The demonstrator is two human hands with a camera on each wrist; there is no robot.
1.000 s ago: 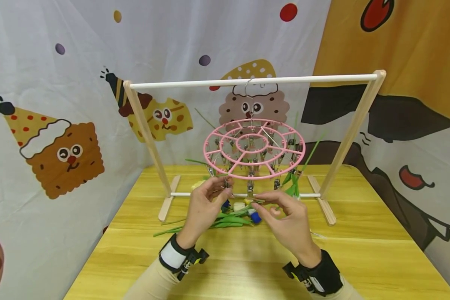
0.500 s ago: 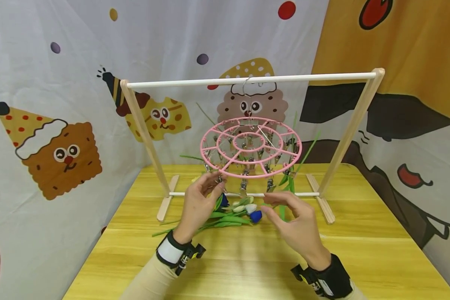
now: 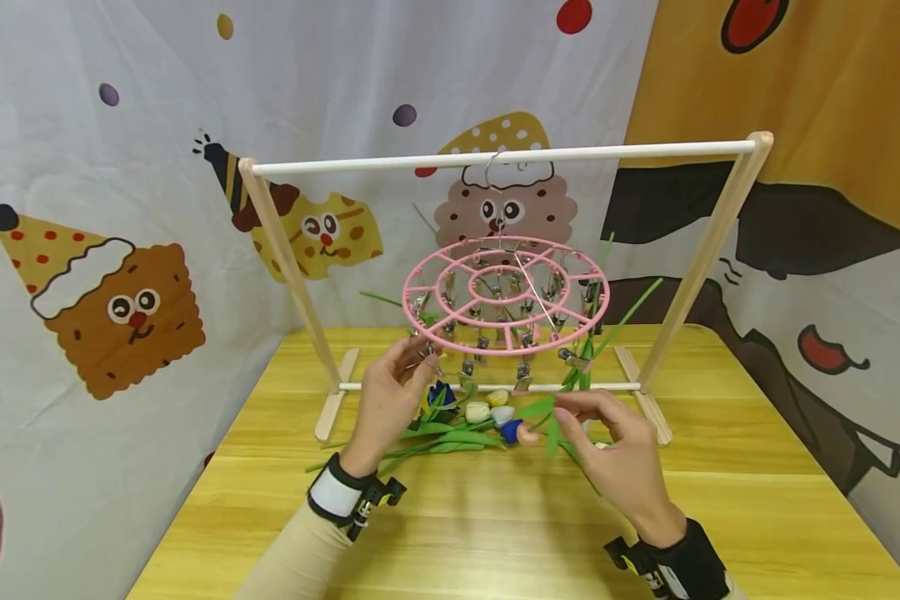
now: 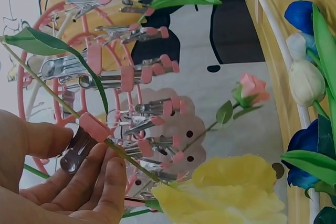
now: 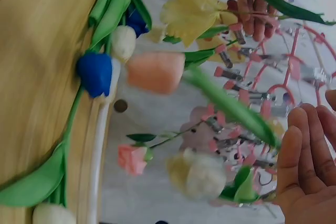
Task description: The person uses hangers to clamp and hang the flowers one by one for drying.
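Note:
My left hand (image 3: 390,396) pinches a metal clip (image 4: 84,145) with a pink tip, hanging at the front left of the pink round hanger (image 3: 506,352). That clip bites the stem of a yellow flower (image 4: 226,190), which hangs head down. My right hand (image 3: 618,446) is at the front right below the ring, its fingers mostly straight. Near its fingertips are green leaves (image 3: 553,429) and a peach tulip (image 5: 156,72), blurred in the right wrist view. The tulip's upper stem is hard to make out. A pink rose (image 4: 251,88) and a white flower (image 5: 197,174) also hang there.
A wooden rack with a white top bar (image 3: 375,164) carries the hanger. Beneath it, blue and white tulips (image 5: 95,73) with long green leaves lie on the wooden table (image 3: 480,525). A printed curtain (image 3: 345,75) stands behind.
My left hand has moved left with the clip, and the ring's front clips have shifted left. My right hand has moved right and lower, and the peach tulip now shows left of it.

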